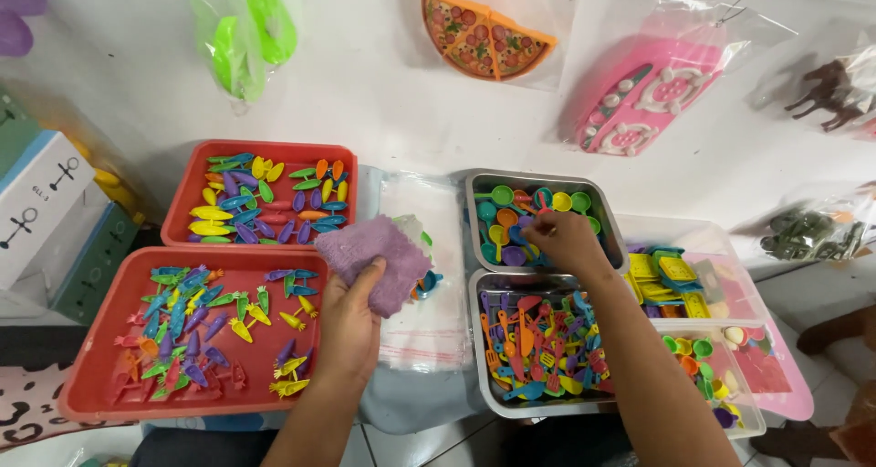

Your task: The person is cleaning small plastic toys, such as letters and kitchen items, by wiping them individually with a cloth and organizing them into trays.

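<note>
Cloth [376, 259], purple & fuzzy, sits pinched in your left hand [351, 326], thumb on top, fingers curled under it, held just above the clear bags [422, 326] in the middle. Your right hand [563, 239] reaches into the upper metal tray [476, 202] of small round toy pans, fingers bent down among the pieces; can't tell if it grips one. Below it, a 2nd metal tray [484, 376] w/ toy utensils. Left of you, two red trays [100, 376] hold tiny plastic veg.
</note>
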